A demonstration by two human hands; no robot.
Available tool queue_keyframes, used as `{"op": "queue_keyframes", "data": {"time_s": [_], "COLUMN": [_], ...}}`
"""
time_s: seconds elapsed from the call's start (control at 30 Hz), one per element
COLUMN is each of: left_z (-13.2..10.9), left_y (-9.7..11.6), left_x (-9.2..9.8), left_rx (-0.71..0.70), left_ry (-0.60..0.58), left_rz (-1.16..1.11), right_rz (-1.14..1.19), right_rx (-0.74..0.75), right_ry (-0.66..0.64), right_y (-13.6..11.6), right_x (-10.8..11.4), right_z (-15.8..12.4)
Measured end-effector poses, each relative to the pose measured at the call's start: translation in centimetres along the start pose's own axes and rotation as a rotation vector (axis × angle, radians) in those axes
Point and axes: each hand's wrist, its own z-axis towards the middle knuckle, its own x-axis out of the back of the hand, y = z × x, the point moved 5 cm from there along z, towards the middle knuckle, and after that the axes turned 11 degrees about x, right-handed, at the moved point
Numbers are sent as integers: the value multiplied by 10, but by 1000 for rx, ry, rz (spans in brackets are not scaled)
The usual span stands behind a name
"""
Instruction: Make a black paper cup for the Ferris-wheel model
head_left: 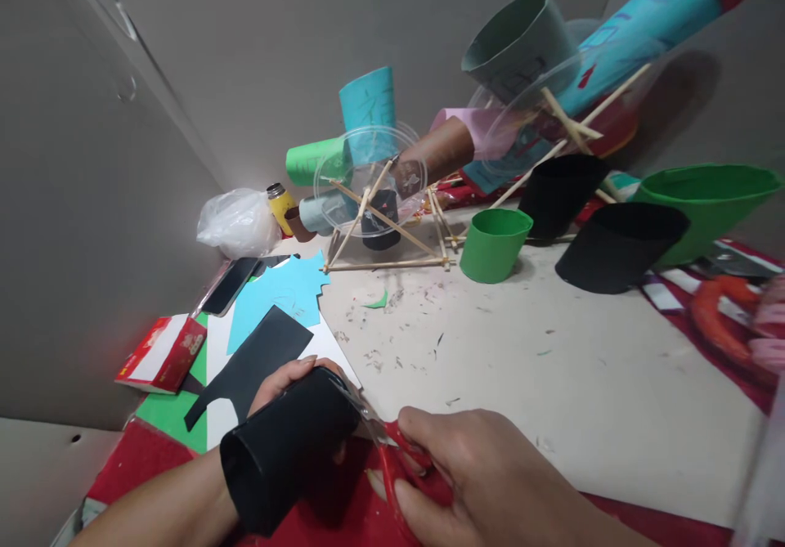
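Note:
Near the table's front edge, a black paper tube (288, 449) lies tilted in my left hand (285, 382), whose fingers wrap around its far side; most of that hand is hidden behind the paper. My right hand (472, 465) grips the red handles of a pair of scissors (392, 441). The scissor blades meet the tube's right-hand rim; whether they are parted there is hard to see. Behind the tube lie a cut piece of black paper (254, 359) and a jagged blue sheet (279, 293).
A wooden-stick frame with a clear disc and paper tubes (368, 195) stands at the back, beside a larger one (570, 122). Green (494, 244) and black paper cups (619, 248) stand right. A phone (231, 285), red box (163, 355) and plastic bag (238, 221) lie left.

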Motion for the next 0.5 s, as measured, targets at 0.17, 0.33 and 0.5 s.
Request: {"op": "queue_keyframes", "data": {"time_s": [0.17, 0.33, 0.5], "left_z": [-3, 0, 1], "left_y": [6, 5, 5], "left_x": [-9, -8, -10], "left_rx": [-66, -107, -172], "left_ry": [-8, -27, -119], "left_rz": [-23, -80, -111], "right_rz": [-30, -29, -42], "right_rx": [4, 29, 43], "right_ry": [23, 76, 109], "right_y": [3, 2, 1], "right_x": [-3, 0, 2], "right_z": [-1, -2, -3]}}
